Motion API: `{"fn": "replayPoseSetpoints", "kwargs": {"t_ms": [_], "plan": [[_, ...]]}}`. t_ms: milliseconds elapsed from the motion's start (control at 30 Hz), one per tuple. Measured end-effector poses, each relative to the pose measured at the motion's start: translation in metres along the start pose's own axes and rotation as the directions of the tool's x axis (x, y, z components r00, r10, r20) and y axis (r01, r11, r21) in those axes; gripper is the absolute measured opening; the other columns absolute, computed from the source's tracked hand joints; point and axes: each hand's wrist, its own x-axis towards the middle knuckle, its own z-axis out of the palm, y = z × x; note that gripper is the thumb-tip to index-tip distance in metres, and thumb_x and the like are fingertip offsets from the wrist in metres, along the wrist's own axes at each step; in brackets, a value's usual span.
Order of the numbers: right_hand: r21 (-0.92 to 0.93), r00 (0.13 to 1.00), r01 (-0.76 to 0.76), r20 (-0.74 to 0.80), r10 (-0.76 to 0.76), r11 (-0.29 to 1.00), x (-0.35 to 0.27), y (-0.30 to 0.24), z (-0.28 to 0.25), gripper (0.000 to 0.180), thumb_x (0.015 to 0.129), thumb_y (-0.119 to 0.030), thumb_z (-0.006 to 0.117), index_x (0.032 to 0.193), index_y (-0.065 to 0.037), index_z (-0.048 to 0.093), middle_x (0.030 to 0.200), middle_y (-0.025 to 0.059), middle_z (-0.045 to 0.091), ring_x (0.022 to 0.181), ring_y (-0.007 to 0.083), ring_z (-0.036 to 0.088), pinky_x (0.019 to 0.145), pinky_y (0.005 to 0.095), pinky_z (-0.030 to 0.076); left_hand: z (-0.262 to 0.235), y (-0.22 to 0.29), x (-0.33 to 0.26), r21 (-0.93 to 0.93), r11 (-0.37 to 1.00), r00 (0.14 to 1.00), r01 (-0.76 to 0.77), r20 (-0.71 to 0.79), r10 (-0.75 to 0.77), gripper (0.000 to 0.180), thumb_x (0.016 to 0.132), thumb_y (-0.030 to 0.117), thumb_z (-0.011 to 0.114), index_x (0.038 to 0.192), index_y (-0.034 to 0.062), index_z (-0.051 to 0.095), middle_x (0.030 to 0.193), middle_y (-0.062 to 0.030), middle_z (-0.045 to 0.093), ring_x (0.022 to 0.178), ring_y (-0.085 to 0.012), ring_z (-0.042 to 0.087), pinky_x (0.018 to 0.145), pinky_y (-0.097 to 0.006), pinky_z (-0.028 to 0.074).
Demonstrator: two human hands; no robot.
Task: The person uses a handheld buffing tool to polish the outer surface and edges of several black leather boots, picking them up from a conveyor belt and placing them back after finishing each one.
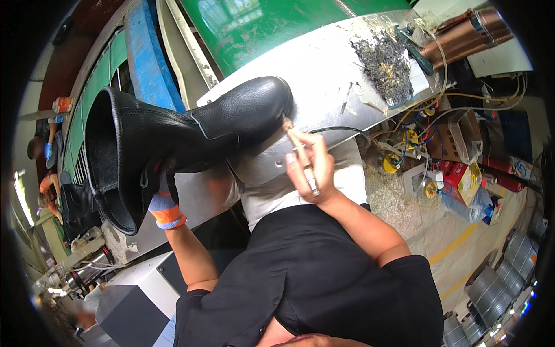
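Note:
A tall black leather boot lies on its side across the metal worktable, its toe toward the right and its wide shaft opening toward the left. My left hand, in an orange, blue and grey knit glove, grips the boot from below near the heel; most of its fingers are hidden behind the leather. My bare right hand is closed round a slim, pen-like metal tool. The tool's tip meets the boot, or nearly so, at the lower edge of the toe, where upper and sole join.
Dark scraps lie heaped on the table's right end, beside a copper-coloured cylinder. Hoses and a red box crowd the floor at right. A green machine surface stands behind the table. More black boots and co-workers are at left.

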Motion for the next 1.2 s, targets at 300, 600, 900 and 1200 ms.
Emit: {"fn": "replayPoseSetpoints", "kwargs": {"t_ms": [300, 600, 900, 1200], "plan": [[0.238, 0.985, -0.079, 0.171, 0.038, 0.968, -0.011, -0.005, -0.023, 0.039, 0.092, -0.002, 0.057, 0.128, 0.005, 0.045, 0.076, 0.0083, 0.061, 0.067, 0.0123, 0.062, 0.061, 0.0267, 0.051, -0.002, -0.026, 0.003, -0.166, 0.974, 0.984, 0.156, 0.11, -0.139, 0.026, 0.082, 0.011, 0.07, 0.107, 0.0013, 0.071, 0.111, -0.0179, 0.069, 0.108, -0.0305, 0.062, 0.099, -0.04, 0.043], [-0.188, 0.994, 0.109, 0.028, -0.105, 0.976, 0.08, 0.017, -0.045, 0.064, 0.08, 0.003, 0.056, 0.141, -0.005, 0.039, 0.112, 0.0149, 0.067, 0.077, 0.0151, 0.065, 0.072, 0.0281, 0.052, 0.026, -0.032, -0.004, -0.53, 0.838, 0.951, 0.129, -0.173, -0.256, 0.024, 0.088, 0.003, 0.061, 0.11, -0.0048, 0.064, 0.116, -0.016, 0.063, 0.107, -0.0281, 0.058, 0.092, -0.039, 0.048], [-0.349, 0.974, 0.094, 0.226, -0.013, 0.932, 0.103, 0.021, -0.021, 0.078, 0.07, 0.0, 0.062, 0.144, -0.007, 0.037, 0.105, 0.0118, 0.068, 0.08, 0.0278, 0.064, 0.082, 0.0377, 0.051, 0.019, -0.014, 0.009, -0.288, 0.953, 0.984, 0.091, -0.123, -0.131, 0.024, 0.086, 0.005, 0.062, 0.108, -0.0019, 0.066, 0.108, -0.015, 0.065, 0.103, -0.0278, 0.059, 0.093, -0.039, 0.046], [0.004, 0.979, -0.099, 0.178, 0.097, 0.995, 0.041, -0.011, -0.054, 0.05, 0.088, -0.005, 0.055, 0.136, 0.007, 0.046, 0.108, 0.016, 0.068, 0.088, 0.0169, 0.068, 0.078, 0.0302, 0.054, 0.022, -0.024, 0.002, -0.233, 0.967, 0.983, 0.104, -0.126, -0.136, 0.024, 0.083, 0.002, 0.061, 0.107, -0.0024, 0.065, 0.107, -0.0148, 0.064, 0.099, -0.028, 0.059, 0.093, -0.039, 0.046]]}}
